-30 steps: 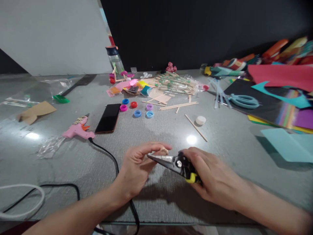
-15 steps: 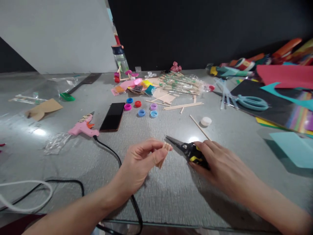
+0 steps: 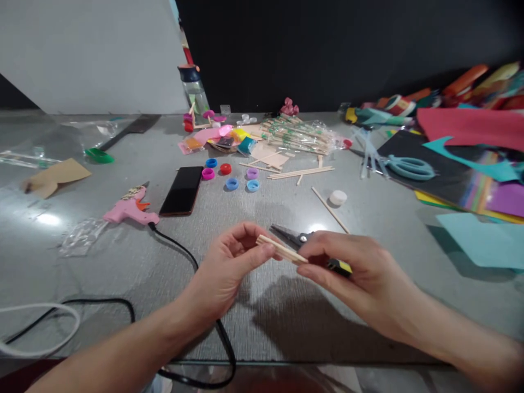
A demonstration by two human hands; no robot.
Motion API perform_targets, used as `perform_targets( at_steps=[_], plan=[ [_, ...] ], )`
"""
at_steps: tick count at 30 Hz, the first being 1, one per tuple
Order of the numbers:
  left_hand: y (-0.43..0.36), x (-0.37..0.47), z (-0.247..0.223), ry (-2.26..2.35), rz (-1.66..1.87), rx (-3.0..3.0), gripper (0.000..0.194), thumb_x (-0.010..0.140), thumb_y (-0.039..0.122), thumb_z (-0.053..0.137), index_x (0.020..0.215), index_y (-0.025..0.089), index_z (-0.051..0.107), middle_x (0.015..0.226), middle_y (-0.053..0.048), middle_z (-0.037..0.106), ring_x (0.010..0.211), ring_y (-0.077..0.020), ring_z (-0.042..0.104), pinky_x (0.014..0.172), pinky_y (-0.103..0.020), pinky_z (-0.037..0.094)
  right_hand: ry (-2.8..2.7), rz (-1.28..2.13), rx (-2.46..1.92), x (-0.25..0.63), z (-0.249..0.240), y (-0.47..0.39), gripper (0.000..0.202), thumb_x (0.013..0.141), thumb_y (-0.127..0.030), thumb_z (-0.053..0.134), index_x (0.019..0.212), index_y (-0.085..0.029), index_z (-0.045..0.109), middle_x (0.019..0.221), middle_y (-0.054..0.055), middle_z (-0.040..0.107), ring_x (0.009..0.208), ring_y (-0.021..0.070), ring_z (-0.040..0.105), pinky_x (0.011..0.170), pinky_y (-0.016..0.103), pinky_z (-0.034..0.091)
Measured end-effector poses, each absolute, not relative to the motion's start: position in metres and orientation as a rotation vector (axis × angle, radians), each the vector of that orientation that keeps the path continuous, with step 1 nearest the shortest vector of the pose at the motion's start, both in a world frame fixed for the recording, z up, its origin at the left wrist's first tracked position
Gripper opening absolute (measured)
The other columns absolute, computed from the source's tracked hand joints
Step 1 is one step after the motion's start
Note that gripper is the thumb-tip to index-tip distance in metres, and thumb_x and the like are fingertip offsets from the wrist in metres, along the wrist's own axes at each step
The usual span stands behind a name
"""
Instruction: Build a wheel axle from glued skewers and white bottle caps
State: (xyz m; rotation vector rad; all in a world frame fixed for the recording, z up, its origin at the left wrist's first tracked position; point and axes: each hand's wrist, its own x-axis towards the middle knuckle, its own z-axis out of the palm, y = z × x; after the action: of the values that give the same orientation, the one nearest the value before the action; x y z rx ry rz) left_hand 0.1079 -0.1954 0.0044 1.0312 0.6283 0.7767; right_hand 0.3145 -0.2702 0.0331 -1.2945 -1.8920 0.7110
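Between thumb and fingers, my left hand [image 3: 235, 262] pinches one end of a small bundle of short wooden sticks [image 3: 282, 249]. My right hand [image 3: 352, 267] has its thumb and fingertips closed on the bundle's other end, so the sticks lie slanted between both hands. Black-and-yellow cutters [image 3: 286, 234] lie on the table just behind and beneath the right hand, their blades pointing left. Most of their handle is hidden by that hand. A single longer stick [image 3: 329, 210] and a white bottle cap [image 3: 338, 197] lie beyond the right hand.
A pink glue gun [image 3: 130, 208] with a black cord [image 3: 180, 248] and a phone [image 3: 181, 191] lie left. Coloured bottle caps [image 3: 232, 184] and loose sticks [image 3: 301, 173] lie ahead. Blue scissors [image 3: 410, 167] and coloured paper [image 3: 483, 240] are at right, a water bottle [image 3: 194, 90] behind.
My right hand has let go of the cutters and moved left to take the sticks' other end. The bundle has turned from steep to nearly level. The view has shifted slightly.
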Motion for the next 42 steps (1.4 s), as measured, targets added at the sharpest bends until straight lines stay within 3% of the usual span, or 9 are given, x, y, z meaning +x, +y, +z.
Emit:
perform_targets(
  at_steps=[3,6,12,16,29,32,35,39,42],
  plan=[
    [-0.193,0.105,0.006,0.663,0.798,1.137,0.01,0.088,0.03,0.077,0.089,0.021,0.071,0.082,0.003,0.071,0.075,-0.0071,0.06,0.071,-0.018,0.044,-1.839,0.72,-1.288,0.311,0.032,-0.266,0.009,0.096,-0.022,0.065,0.087,-0.021,0.069,0.072,-0.005,0.062,0.064,0.0074,0.052,0.059,0.022,0.038],
    [-0.191,0.103,0.008,0.71,0.811,1.277,0.019,0.09,0.036,0.073,0.08,0.02,0.07,0.068,0.005,0.059,0.067,-0.0067,0.05,0.065,-0.018,0.039,-1.623,1.021,-1.281,0.315,0.029,-0.262,0.013,0.091,-0.028,0.072,0.08,-0.022,0.072,0.065,-0.005,0.059,0.058,0.0082,0.048,0.051,0.022,0.034],
    [-0.191,0.102,0.004,0.754,0.765,1.291,0.029,0.089,0.042,0.072,0.073,0.019,0.066,0.06,0.005,0.051,0.06,-0.0082,0.042,0.058,-0.022,0.032,-1.234,1.535,-1.03,0.325,0.021,-0.256,0.021,0.084,-0.038,0.078,0.076,-0.02,0.073,0.065,0.001,0.066,0.055,0.0103,0.054,0.051,0.023,0.045],
    [-0.193,0.102,0.002,0.768,0.774,1.293,0.033,0.088,0.043,0.073,0.069,0.019,0.063,0.06,0.005,0.049,0.059,-0.008,0.039,0.057,-0.022,0.03,-1.219,1.5,-1.075,0.324,0.019,-0.256,0.023,0.079,-0.038,0.083,0.072,-0.019,0.072,0.06,0.0,0.062,0.053,0.0097,0.053,0.05,0.022,0.043],
    [-0.193,0.102,0.007,0.737,0.796,1.43,0.031,0.087,0.036,0.074,0.066,0.018,0.059,0.061,0.005,0.048,0.059,-0.008,0.041,0.055,-0.021,0.033,-1.292,1.503,-1.057,0.326,0.014,-0.257,0.026,0.087,-0.035,0.074,0.071,-0.018,0.065,0.06,-0.002,0.057,0.054,0.0088,0.046,0.049,0.022,0.035],
    [-0.192,0.099,0.015,0.761,0.727,1.589,0.016,0.091,0.038,0.069,0.089,0.023,0.069,0.077,0.003,0.062,0.07,-0.0102,0.053,0.063,-0.022,0.04,-1.389,1.393,-1.176,0.331,0.017,-0.256,0.023,0.089,-0.034,0.072,0.075,-0.018,0.064,0.06,-0.005,0.049,0.054,0.0081,0.038,0.047,0.023,0.027],
    [-0.192,0.098,0.021,0.773,0.675,1.733,0.023,0.094,0.042,0.065,0.11,0.026,0.069,0.095,0.0,0.07,0.083,-0.0139,0.06,0.071,-0.025,0.046,-1.586,1.261,-1.265,0.332,0.022,-0.256,0.02,0.094,-0.03,0.066,0.077,-0.018,0.063,0.061,-0.006,0.046,0.055,0.0076,0.036,0.048,0.023,0.025],
    [-0.192,0.101,0.021,0.74,0.543,1.874,0.015,0.093,0.035,0.067,0.087,0.022,0.073,0.08,0.002,0.07,0.077,-0.0134,0.061,0.071,-0.025,0.045,-1.813,1.094,-1.269,0.329,0.03,-0.254,0.023,0.097,-0.03,0.062,0.078,-0.018,0.066,0.063,-0.004,0.051,0.058,0.0084,0.042,0.052,0.024,0.031],
    [-0.19,0.102,0.017,0.736,0.499,1.736,0.016,0.093,0.034,0.067,0.087,0.022,0.075,0.078,0.001,0.072,0.075,-0.0134,0.062,0.071,-0.025,0.046,-1.824,0.94,-1.343,0.336,0.033,-0.254,0.027,0.101,-0.04,0.056,0.089,-0.019,0.069,0.07,-0.002,0.059,0.062,0.0114,0.05,0.055,0.025,0.037]
  ],
)
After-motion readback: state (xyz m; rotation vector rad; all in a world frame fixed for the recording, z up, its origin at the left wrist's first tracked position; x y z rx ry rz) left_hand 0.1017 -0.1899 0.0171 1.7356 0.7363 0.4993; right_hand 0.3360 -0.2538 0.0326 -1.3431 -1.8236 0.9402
